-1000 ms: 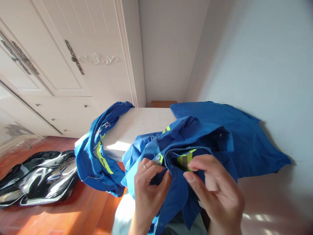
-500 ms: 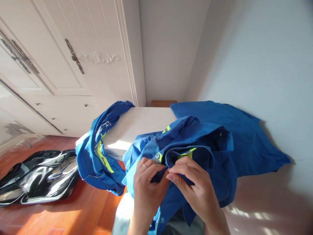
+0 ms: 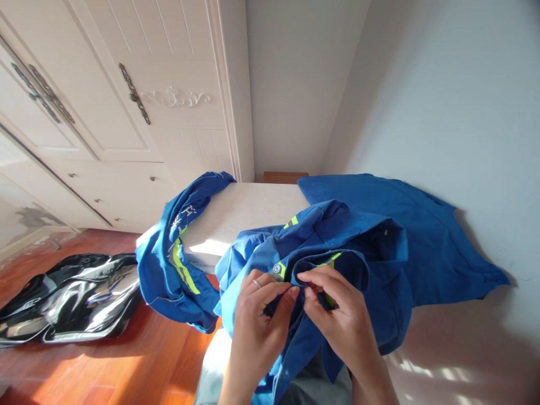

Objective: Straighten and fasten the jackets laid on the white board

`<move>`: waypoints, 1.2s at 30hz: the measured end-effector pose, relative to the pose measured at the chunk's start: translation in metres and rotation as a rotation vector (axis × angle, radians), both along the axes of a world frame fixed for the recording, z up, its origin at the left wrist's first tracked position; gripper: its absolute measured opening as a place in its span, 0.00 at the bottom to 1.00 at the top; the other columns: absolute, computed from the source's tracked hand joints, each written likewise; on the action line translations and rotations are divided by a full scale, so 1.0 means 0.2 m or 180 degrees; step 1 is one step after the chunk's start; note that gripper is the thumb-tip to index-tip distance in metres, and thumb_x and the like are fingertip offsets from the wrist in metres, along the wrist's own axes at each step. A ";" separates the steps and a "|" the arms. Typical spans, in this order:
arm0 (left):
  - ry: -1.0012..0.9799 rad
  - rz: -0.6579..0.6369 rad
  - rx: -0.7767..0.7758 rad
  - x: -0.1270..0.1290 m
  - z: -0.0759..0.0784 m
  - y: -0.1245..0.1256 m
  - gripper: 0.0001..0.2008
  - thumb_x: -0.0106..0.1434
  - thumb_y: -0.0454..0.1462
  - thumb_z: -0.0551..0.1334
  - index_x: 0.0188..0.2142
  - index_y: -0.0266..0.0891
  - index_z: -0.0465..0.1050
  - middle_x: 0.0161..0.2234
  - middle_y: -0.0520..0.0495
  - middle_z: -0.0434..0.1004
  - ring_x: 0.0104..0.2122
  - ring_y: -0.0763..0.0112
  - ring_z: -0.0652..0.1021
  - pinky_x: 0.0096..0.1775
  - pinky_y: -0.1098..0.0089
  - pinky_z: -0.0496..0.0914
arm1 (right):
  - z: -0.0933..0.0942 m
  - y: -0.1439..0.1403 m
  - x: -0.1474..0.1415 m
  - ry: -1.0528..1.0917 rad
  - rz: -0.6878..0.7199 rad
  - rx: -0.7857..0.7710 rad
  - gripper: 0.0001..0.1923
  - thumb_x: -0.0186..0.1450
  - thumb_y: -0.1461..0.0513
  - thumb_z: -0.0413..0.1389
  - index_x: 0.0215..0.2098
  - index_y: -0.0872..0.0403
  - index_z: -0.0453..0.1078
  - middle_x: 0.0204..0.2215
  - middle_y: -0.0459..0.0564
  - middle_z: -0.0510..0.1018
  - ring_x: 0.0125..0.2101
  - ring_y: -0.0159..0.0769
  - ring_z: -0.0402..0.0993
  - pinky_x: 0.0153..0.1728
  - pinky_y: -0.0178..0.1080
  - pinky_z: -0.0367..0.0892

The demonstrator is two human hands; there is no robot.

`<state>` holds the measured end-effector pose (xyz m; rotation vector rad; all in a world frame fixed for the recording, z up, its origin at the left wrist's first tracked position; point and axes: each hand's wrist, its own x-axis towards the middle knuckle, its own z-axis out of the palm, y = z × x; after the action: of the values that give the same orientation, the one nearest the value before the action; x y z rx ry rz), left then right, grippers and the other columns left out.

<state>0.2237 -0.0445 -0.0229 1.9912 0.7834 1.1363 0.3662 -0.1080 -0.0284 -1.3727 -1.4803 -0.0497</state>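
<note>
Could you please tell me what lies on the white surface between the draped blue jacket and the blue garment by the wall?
Only bare white surface, seen in the head view.

A crumpled blue work jacket with reflective strips (image 3: 358, 247) is lying on the white-topped table (image 3: 244, 211), one sleeve trailing off its left edge; a shiny black plastic bag (image 3: 71, 298) is sitting far left on the wooden floor (image 3: 126, 365).

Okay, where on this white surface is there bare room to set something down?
Bare white top lies between the draped blue garment on the left and the blue jacket. Another bare stretch runs along the wall on the right. Around both hands, jacket cloth crowds it.
</note>
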 end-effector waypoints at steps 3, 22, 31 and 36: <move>0.0021 -0.0030 -0.0129 -0.01 0.00 0.01 0.08 0.69 0.37 0.64 0.32 0.46 0.79 0.27 0.55 0.74 0.32 0.71 0.71 0.37 0.68 0.64 | -0.01 0.02 -0.01 -0.0001 0.0003 0.0038 0.12 0.68 0.71 0.52 0.44 0.53 0.73 0.37 0.45 0.76 0.39 0.24 0.75 0.43 0.24 0.70; 0.0430 -0.0284 -0.0054 -0.05 -0.02 0.03 0.14 0.74 0.38 0.54 0.30 0.43 0.70 0.30 0.52 0.72 0.35 0.66 0.68 0.40 0.63 0.59 | 0.00 0.01 -0.02 -0.0186 0.0060 -0.0650 0.09 0.64 0.72 0.54 0.35 0.57 0.76 0.24 0.42 0.77 0.23 0.24 0.73 0.28 0.26 0.64; 0.0199 -0.0416 -0.0326 -0.05 -0.02 0.04 0.17 0.75 0.40 0.53 0.27 0.41 0.65 0.27 0.50 0.66 0.33 0.66 0.66 0.38 0.63 0.59 | 0.00 -0.03 0.01 0.0018 0.0253 -0.0960 0.08 0.68 0.68 0.54 0.36 0.56 0.76 0.26 0.44 0.77 0.24 0.25 0.72 0.28 0.26 0.65; 0.0095 -0.0446 -0.0456 -0.05 -0.03 0.05 0.20 0.75 0.41 0.52 0.25 0.41 0.56 0.25 0.50 0.61 0.31 0.66 0.63 0.36 0.63 0.57 | 0.00 -0.04 0.01 -0.0107 0.0358 -0.0850 0.09 0.70 0.68 0.54 0.33 0.55 0.74 0.27 0.46 0.77 0.26 0.26 0.72 0.30 0.28 0.65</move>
<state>0.2131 -0.0352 -0.0281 1.9153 0.7080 0.9452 0.3675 -0.1168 -0.0276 -1.5023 -1.6339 0.2038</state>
